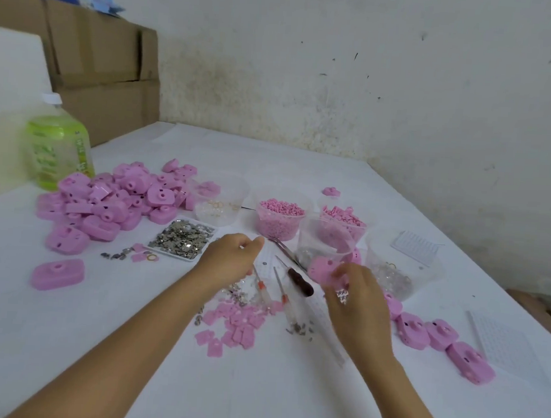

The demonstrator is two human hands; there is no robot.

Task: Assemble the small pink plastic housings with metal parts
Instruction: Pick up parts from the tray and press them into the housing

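My right hand [357, 307] grips a pink housing [323, 269] just above the table, fingers curled round its near edge. My left hand [232, 254] hovers left of it with fingers curled; whether it pinches a small part is too blurred to tell. A heap of pink housings [111, 200] lies at the back left. One lone housing [57, 273] sits at the near left. A white tray of small metal parts [182, 240] stands in front of the heap. Small flat pink pieces [233, 325] and loose metal bits [298, 328] lie between my arms.
Screwdrivers [298, 280] and tweezers [284, 247] lie between my hands. Clear tubs of pink beads [278, 217], pink bits [343, 218], rings [217, 204] and clear parts [397, 269] stand behind. Several housings [438, 339] line the right. A green bottle [56, 151] and cardboard boxes [98, 66] stand at the back left.
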